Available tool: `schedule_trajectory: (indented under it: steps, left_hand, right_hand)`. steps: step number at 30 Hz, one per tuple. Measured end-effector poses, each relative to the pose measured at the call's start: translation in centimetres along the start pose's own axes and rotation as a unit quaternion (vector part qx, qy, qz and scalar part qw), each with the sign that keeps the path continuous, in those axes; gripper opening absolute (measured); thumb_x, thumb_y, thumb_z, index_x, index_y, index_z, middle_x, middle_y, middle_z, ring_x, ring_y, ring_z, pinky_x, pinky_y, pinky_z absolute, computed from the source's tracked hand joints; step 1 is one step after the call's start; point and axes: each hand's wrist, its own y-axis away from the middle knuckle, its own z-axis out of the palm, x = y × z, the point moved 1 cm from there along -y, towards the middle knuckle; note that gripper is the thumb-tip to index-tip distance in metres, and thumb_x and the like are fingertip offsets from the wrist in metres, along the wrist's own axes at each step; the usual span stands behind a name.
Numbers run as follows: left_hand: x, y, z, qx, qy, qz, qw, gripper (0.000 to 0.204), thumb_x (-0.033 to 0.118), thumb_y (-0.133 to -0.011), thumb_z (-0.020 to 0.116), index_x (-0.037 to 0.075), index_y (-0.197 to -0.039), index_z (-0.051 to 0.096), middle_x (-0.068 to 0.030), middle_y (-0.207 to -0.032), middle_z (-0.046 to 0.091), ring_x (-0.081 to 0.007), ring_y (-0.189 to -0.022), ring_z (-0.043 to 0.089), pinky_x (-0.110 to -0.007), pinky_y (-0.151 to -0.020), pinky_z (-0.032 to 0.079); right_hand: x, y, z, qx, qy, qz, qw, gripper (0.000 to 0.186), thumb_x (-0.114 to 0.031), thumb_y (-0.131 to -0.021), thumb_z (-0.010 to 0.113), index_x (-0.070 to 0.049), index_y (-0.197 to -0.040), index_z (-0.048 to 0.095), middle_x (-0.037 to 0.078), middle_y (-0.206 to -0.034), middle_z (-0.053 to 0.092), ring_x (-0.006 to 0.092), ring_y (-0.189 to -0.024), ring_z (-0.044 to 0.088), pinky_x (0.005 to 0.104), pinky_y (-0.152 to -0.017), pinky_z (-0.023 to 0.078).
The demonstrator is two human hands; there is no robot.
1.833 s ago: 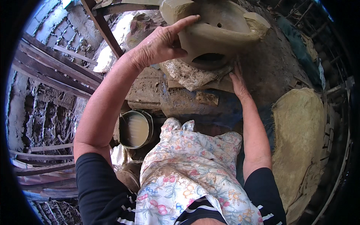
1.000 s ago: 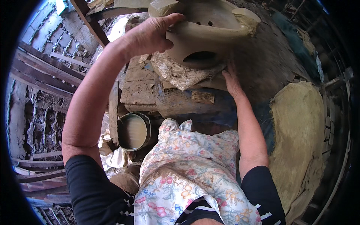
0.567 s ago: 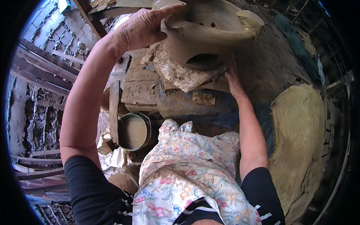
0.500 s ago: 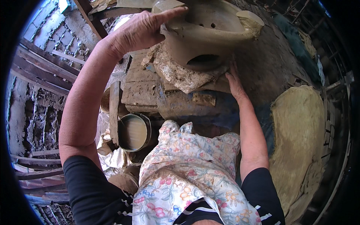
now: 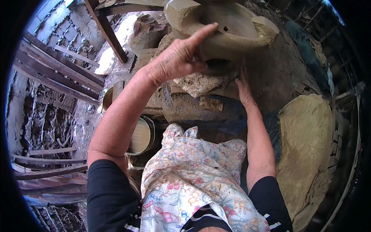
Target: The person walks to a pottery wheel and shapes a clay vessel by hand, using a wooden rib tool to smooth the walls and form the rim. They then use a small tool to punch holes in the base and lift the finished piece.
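A big wet clay vessel [image 5: 235, 27] with a thick rim and a side opening stands on a muddy block at the top of the view. My left hand [image 5: 179, 58] is pressed flat against its left wall, fingers stretched up toward the rim. My right hand [image 5: 244, 87] rests lower, fingers together against the vessel's base beside a crumpled clay-caked cloth [image 5: 199, 83]. Neither hand grips anything.
A round metal can [image 5: 141, 136] of pale liquid sits under my left forearm. Wooden planks [image 5: 62, 63] lie at the left, a slanted wooden post [image 5: 106, 29] at the top left. A large slab of tan clay [image 5: 305, 150] lies at the right. A floral cloth [image 5: 193, 178] covers my lap.
My left hand slid from the vessel's top rim down onto its left wall. The view has shifted, so the vessel sits further right. My right hand stays at the base.
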Motion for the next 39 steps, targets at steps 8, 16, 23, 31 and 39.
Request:
schedule_trajectory:
  steps: [8, 16, 23, 31, 39]
  left_hand:
    - [-0.5, -0.1, -7.0, 0.157, -0.035, -0.228, 0.96, 0.033, 0.032, -0.087, 0.062, 0.002, -0.1, 0.057, -0.015, -0.081, 0.065, -0.0222, -0.079, 0.065, -0.032, -0.072, 0.052]
    - [-1.9, -4.5, -4.6, 0.198, -0.267, -0.293, 0.896, 0.084, 0.069, -0.084, 0.033, -0.009, -0.1, 0.062, -0.0277, -0.093, 0.063, -0.0413, -0.097, 0.059, -0.045, -0.083, 0.048]
    - [-1.7, -4.4, -2.3, 0.179, -0.253, -0.304, 0.901, 0.082, 0.067, -0.086, 0.032, -0.009, -0.097, 0.064, -0.0295, -0.1, 0.061, -0.0402, -0.102, 0.058, -0.045, -0.089, 0.044]
    - [1.8, 0.2, 1.0, 0.076, -0.24, -0.195, 0.948, 0.06, 0.05, -0.093, 0.039, -0.007, -0.092, 0.058, -0.0228, -0.069, 0.061, -0.0358, -0.066, 0.064, -0.042, -0.064, 0.051]
    - [-1.5, 6.3, -2.4, 0.067, -0.004, -0.216, 0.974, 0.023, 0.024, -0.091, 0.054, 0.003, -0.088, 0.064, -0.0089, -0.062, 0.059, -0.0188, -0.053, 0.056, -0.03, -0.055, 0.048]
  right_hand:
    - [0.3, 1.2, 2.3, 0.039, 0.006, 0.031, 0.999, 0.066, -0.024, -0.087, 0.042, -0.001, -0.144, 0.017, 0.018, -0.151, 0.006, 0.0322, -0.14, 0.008, 0.0364, -0.112, 0.014]
    - [-1.3, 2.7, 4.6, 0.103, 0.108, 0.02, 0.989, 0.063, -0.026, -0.089, 0.039, 0.0, -0.142, 0.018, 0.022, -0.149, 0.006, 0.0387, -0.134, 0.022, 0.0433, -0.102, 0.034]
    - [-2.3, 3.0, 4.8, 0.084, 0.082, 0.08, 0.99, 0.062, -0.028, -0.09, 0.037, -0.001, -0.142, 0.017, 0.022, -0.149, 0.005, 0.0381, -0.132, 0.025, 0.0453, -0.097, 0.038]
    - [-1.6, 3.1, 4.7, 0.077, 0.068, 0.073, 0.992, 0.064, -0.028, -0.09, 0.038, 0.0, -0.143, 0.016, 0.021, -0.151, 0.005, 0.0346, -0.137, 0.016, 0.0416, -0.105, 0.029]
    - [-0.2, 1.8, 3.3, 0.048, 0.024, 0.052, 0.997, 0.064, -0.024, -0.089, 0.04, 0.001, -0.143, 0.017, 0.02, -0.151, 0.003, 0.0319, -0.14, 0.007, 0.0367, -0.112, 0.014]
